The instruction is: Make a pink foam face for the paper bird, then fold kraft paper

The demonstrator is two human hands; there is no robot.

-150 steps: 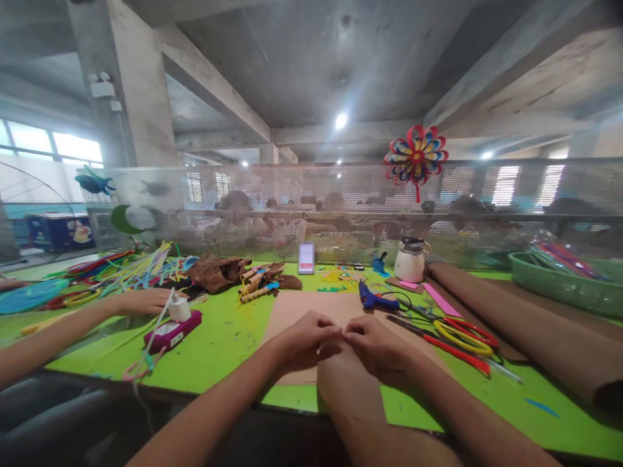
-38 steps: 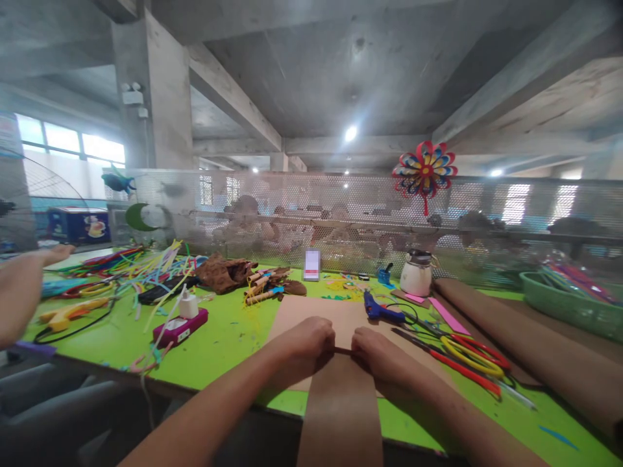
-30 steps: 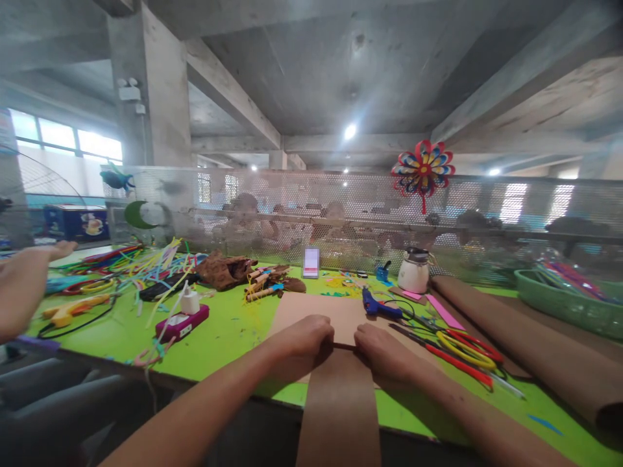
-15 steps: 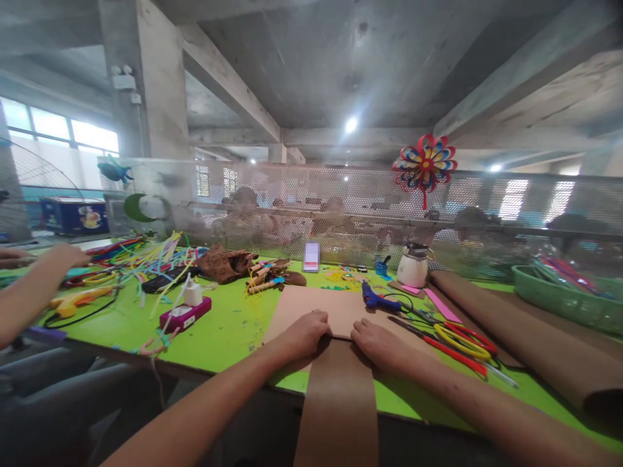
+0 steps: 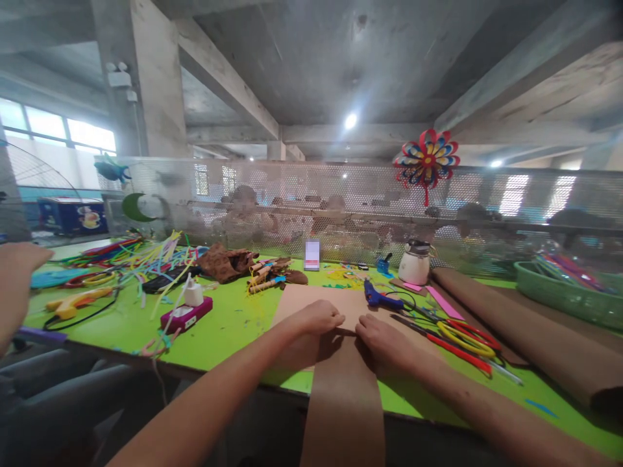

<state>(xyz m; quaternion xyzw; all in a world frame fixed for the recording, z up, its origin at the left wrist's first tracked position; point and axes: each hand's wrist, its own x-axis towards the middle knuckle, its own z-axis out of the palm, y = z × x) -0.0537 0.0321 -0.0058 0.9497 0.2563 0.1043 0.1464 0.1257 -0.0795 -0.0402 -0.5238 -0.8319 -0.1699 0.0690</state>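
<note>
A long strip of brown paper [image 5: 344, 402] runs from the table over its front edge toward me. Its far end lies on a flat tan sheet [image 5: 302, 298]. My left hand [image 5: 318, 318] is closed at the strip's far edge, fingers pinched on it. At the right corner of that edge, my right hand [image 5: 382, 336] is closed on the strip too, fingertips curled. The edge looks slightly raised or folded between the hands; the exact fold is hard to make out. A blue glue gun [image 5: 382, 298] lies just beyond my right hand.
Right of my arm lie scissors [image 5: 467, 337] and a red-handled tool [image 5: 457, 353]. Farther right are a brown paper roll [image 5: 516, 331] and a green basket [image 5: 564, 295]. A purple power strip [image 5: 187, 314] and yellow glue gun [image 5: 78, 301] lie left, near another person's arm [image 5: 17, 279].
My left hand has slid right along the strip's edge, closer to my right hand. At far left, the other person's arm has shifted left. The view has moved slightly.
</note>
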